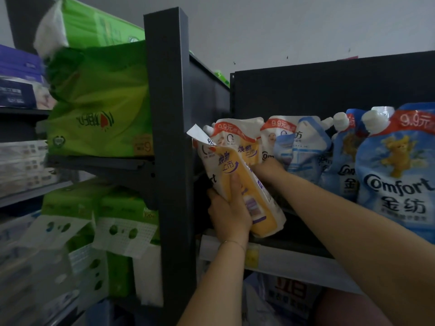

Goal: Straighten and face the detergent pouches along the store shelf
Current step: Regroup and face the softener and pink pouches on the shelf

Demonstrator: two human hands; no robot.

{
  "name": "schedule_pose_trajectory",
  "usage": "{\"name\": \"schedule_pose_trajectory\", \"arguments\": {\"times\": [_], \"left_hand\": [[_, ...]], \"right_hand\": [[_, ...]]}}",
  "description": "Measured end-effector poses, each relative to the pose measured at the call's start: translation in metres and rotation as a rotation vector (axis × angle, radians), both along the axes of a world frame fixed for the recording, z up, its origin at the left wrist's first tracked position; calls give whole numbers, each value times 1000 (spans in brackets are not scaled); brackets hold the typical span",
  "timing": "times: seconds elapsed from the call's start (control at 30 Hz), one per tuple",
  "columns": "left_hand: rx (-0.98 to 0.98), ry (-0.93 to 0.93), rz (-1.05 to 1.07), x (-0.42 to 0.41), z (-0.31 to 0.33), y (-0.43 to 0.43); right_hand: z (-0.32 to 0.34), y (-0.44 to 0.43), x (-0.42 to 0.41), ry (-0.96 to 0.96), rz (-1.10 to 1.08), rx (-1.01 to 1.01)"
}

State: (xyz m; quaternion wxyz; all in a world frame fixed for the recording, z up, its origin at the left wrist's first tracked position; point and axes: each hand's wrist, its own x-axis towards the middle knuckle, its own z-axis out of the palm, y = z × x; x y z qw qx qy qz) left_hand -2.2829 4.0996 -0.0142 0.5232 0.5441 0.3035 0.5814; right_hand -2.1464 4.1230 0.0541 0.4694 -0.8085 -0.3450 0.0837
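Observation:
A white and yellow Comfort pouch [256, 196] leans at the left end of the dark shelf [294, 245], tilted with its top to the left. My left hand [229, 208] grips its lower front, thumb across the yellow face. My right hand [267, 170] reaches behind it, fingers partly hidden by the pouch. Further white pouches [237, 137] stand behind. Light blue pouches [303, 149] and a big blue Comfort pouch [397, 175] fill the shelf to the right.
A dark metal upright [169, 137] borders the shelf on the left. Beyond it, green tissue packs [101, 109] sit on neighbouring shelves with more packs [77, 231] below. A price strip [270, 257] runs along the shelf front.

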Motion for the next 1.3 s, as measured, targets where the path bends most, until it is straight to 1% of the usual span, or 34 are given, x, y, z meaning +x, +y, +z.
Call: {"name": "schedule_pose_trajectory", "arguments": {"times": [0.1, 0.13, 0.23, 0.3, 0.37, 0.5, 0.57, 0.63, 0.7, 0.77, 0.8, 0.83, 0.9, 0.97, 1.03, 1.13, 1.23, 1.3], "left_hand": [[-18, 17, 12, 0, 1, -3], [-22, 18, 22, 0, 1, -4], [-20, 71, 66, 1, 0, -5], [17, 148, 77, 2, -1, -7], [58, 201, 75, 2, -1, -9], [109, 189, 94, 2, -4, -7], [123, 171, 104, 4, -5, -5], [135, 193, 101, 5, -6, -3], [155, 234, 116, 7, -6, -1], [158, 298, 120, 7, -6, 0], [152, 338, 111, 8, -5, 1], [148, 377, 100, 9, -5, 2], [160, 429, 94, 9, -5, 2], [181, 436, 107, 10, -5, 2], [182, 426, 128, 11, -6, 3], [187, 422, 214, 13, -10, 7], [173, 449, 311, 14, -9, 7], [179, 434, 351, 12, -8, 5]], "right_hand": [[8, -15, -11, 235, 58, 170], [11, -25, -17, 263, 94, 174], [14, -58, -31, 249, 362, 88], [8, -73, -31, 277, 495, 130], [1, -81, -26, 314, 562, 178], [-11, -96, -19, 359, 557, 121], [-15, -102, -14, 366, 603, 61], [-16, -110, -15, 316, 647, 3], [-17, -116, -20, 213, 656, -75], [-23, -116, -24, 86, 603, -145], [-28, -114, -24, 53, 565, -147], [-33, -111, -24, 62, 534, -113], [-40, -106, -18, 190, 483, -7], [-42, -100, -13, 310, 434, 79], [-39, -95, -11, 324, 429, 114], [-31, -90, -20, 283, 474, 75], [-27, -79, -27, 363, 473, 94], [-29, -68, -26, 403, 442, 128]]}}
